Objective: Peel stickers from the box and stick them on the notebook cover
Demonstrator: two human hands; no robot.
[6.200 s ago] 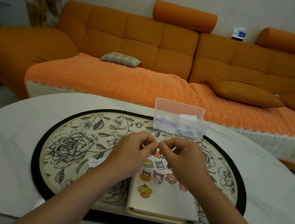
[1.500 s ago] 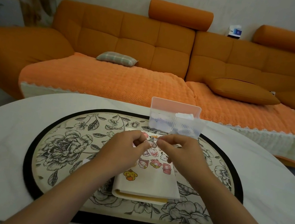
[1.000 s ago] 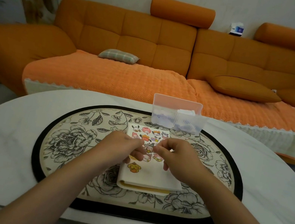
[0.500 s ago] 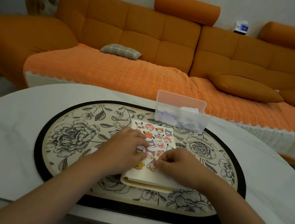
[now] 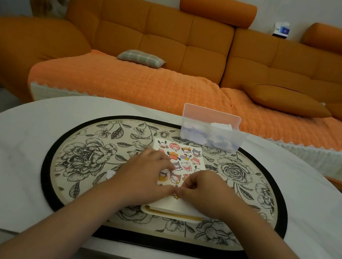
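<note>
A cream notebook lies on the floral mat, its cover carrying several cartoon stickers. My left hand rests flat on the cover's left part, thumb tip down at the near middle. My right hand has its fingers curled, and its thumb and forefinger pinch a small yellow sticker against the cover where both thumbs meet. Most of that sticker is hidden under the thumbs. The clear plastic sticker box stands behind the notebook, holding white sheets.
An oval floral mat with a black rim covers the middle of the white table. A small white paper scrap lies on the mat left of my left hand. An orange sofa stands behind the table.
Both hands came down from in front of the box onto the notebook cover, bringing the sticker to its near middle. My left hand has flattened on the cover.
</note>
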